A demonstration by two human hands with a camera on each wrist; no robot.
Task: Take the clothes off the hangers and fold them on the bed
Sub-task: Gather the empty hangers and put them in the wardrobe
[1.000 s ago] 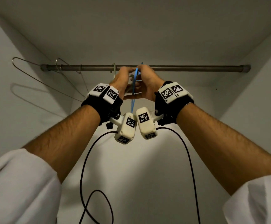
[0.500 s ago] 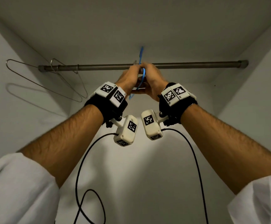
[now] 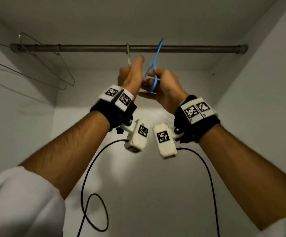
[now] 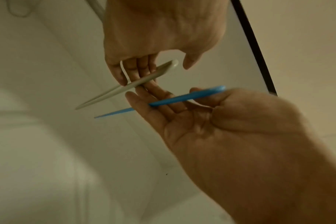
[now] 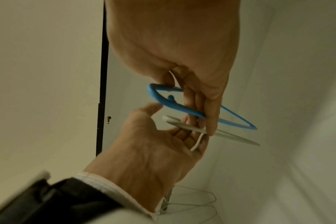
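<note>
A blue plastic hanger (image 3: 153, 65) hangs edge-on with its hook over the closet rod (image 3: 96, 48). My right hand (image 3: 166, 86) pinches its lower part, thumb on top of the blue hanger (image 4: 173, 100) and fingers wrapped round the blue hanger (image 5: 175, 106). Just left of it a white plastic hanger (image 3: 128, 53) hooks on the rod. My left hand (image 3: 130, 76) lies against the white hanger (image 4: 125, 89) with fairly straight fingers, thumb apart. No clothes are in view.
Two bare wire hangers (image 3: 36, 65) hang at the rod's left end. White closet walls stand close on both sides and behind. Black cables (image 3: 87, 185) dangle from the wrist cameras below my forearms.
Both hands have come down from the rod and drawn slightly apart. The blue hanger's hook, raised above the rod before, now sits at the rod to the right of the white hook.
</note>
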